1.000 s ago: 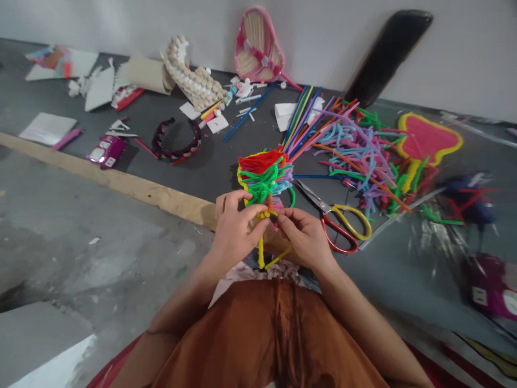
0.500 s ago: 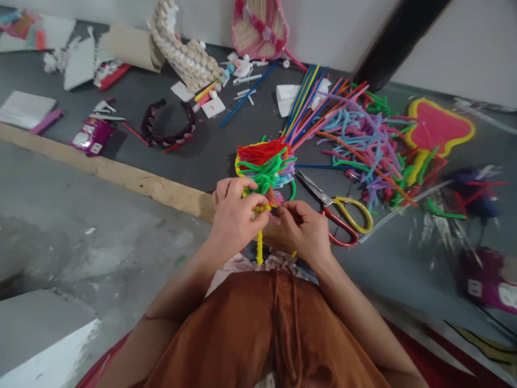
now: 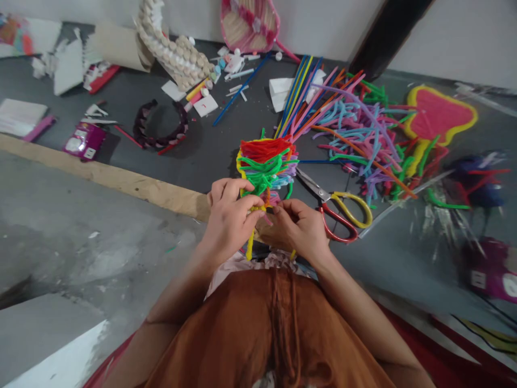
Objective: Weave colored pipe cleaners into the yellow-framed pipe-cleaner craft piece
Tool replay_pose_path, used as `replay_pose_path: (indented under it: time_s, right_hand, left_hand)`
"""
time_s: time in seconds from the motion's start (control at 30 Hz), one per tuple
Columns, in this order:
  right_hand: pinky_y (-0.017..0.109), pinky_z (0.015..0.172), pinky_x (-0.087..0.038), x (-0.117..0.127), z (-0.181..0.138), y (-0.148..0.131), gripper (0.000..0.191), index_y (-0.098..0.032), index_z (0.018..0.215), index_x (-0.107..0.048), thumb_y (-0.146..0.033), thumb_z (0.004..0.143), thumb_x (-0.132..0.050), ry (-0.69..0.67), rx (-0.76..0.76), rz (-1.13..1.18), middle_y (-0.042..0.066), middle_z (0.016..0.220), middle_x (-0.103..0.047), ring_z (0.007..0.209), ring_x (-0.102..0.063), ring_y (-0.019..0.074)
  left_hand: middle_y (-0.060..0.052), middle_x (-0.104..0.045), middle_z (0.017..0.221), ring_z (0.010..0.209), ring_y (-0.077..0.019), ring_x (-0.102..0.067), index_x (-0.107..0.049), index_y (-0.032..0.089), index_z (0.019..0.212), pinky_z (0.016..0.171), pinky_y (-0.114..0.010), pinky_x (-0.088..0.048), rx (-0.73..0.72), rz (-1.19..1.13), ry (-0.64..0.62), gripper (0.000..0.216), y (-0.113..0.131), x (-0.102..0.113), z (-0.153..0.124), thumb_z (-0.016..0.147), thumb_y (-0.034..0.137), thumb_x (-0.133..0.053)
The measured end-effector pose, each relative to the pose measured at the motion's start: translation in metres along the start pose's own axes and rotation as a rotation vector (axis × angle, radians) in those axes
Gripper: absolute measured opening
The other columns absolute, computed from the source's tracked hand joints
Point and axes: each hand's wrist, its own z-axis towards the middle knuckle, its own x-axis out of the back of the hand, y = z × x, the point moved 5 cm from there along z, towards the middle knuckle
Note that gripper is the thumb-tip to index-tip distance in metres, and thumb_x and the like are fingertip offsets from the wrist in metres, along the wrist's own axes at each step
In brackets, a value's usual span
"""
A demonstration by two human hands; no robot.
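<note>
A craft piece of bent pipe cleaners [image 3: 266,167], with red, green, light blue and purple rows inside a yellow edge, is at the table's near edge. My left hand [image 3: 232,213] is closed on its lower yellow edge, thumb and fingers pinched together. Below that hand dangles a yellow pipe cleaner stem [image 3: 250,245]. My right hand [image 3: 301,226] pinches at the lower right corner, by a short orange pipe cleaner end [image 3: 267,200]; its fingertips partly hide what they grip. Just right of the piece lie open scissors [image 3: 323,195] with one red and one yellow handle.
Loose pipe cleaners [image 3: 351,124] are heaped behind the scissors, near a pink and yellow pipe cleaner shape [image 3: 440,116]. Further left are a dark braided headband [image 3: 141,126], a purple packet [image 3: 84,141] and a curved piece covered in beige discs [image 3: 177,59]. A wooden strip [image 3: 100,175] edges the table.
The view has shifted slightly, so the table things appear a little further left and higher. Both hands keep their pinch on the craft piece, and the yellow stem has swung slightly left.
</note>
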Motion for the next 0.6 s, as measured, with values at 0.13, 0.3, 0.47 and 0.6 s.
replay_pose_path:
  time_s: [0.13, 0.3, 0.47, 0.6]
  right_hand:
    - [0.024, 0.054, -0.036, -0.001, -0.002, 0.001, 0.025, -0.020, 0.083, -0.067, -0.041, 0.091, -0.055, -0.015, -0.006, -0.013, -0.002, 0.066, -0.063, 0.056, -0.053, 0.0119]
    - [0.024, 0.056, -0.038, -0.005, -0.008, -0.002, 0.021, -0.021, 0.083, -0.067, -0.036, 0.091, -0.054, -0.070, 0.014, -0.052, -0.002, 0.069, -0.066, 0.060, -0.057, 0.0127]
    - [0.024, 0.058, -0.044, -0.002, -0.017, -0.008, 0.019, -0.022, 0.092, -0.067, -0.034, 0.092, -0.053, -0.108, 0.026, -0.024, 0.000, 0.075, -0.070, 0.063, -0.062, 0.0143]
    - [0.028, 0.076, -0.054, 0.009, -0.025, -0.023, 0.027, -0.023, 0.118, -0.062, -0.025, 0.095, -0.048, -0.216, 0.170, 0.055, 0.003, 0.098, -0.074, 0.083, -0.070, 0.0159]
  left_hand:
    - [-0.007, -0.061, 0.108, 0.109, -0.0291, -0.047, -0.072, 0.026, 0.082, 0.095, -0.048, -0.038, 0.002, -0.011, 0.050, 0.003, 0.001, 0.001, 0.001, 0.081, 0.023, -0.069]
    - [-0.007, -0.062, 0.107, 0.109, -0.0289, -0.048, -0.072, 0.024, 0.081, 0.094, -0.048, -0.039, 0.013, 0.001, 0.076, 0.004, 0.001, -0.001, 0.001, 0.081, 0.023, -0.068]
    - [-0.007, -0.062, 0.108, 0.110, -0.0294, -0.048, -0.072, 0.025, 0.082, 0.094, -0.048, -0.039, -0.001, 0.034, 0.047, 0.003, -0.003, -0.004, 0.000, 0.081, 0.023, -0.069]
    - [-0.008, -0.061, 0.110, 0.112, -0.0306, -0.047, -0.073, 0.025, 0.086, 0.096, -0.049, -0.037, 0.017, 0.022, 0.012, 0.006, -0.006, -0.003, 0.001, 0.082, 0.027, -0.069]
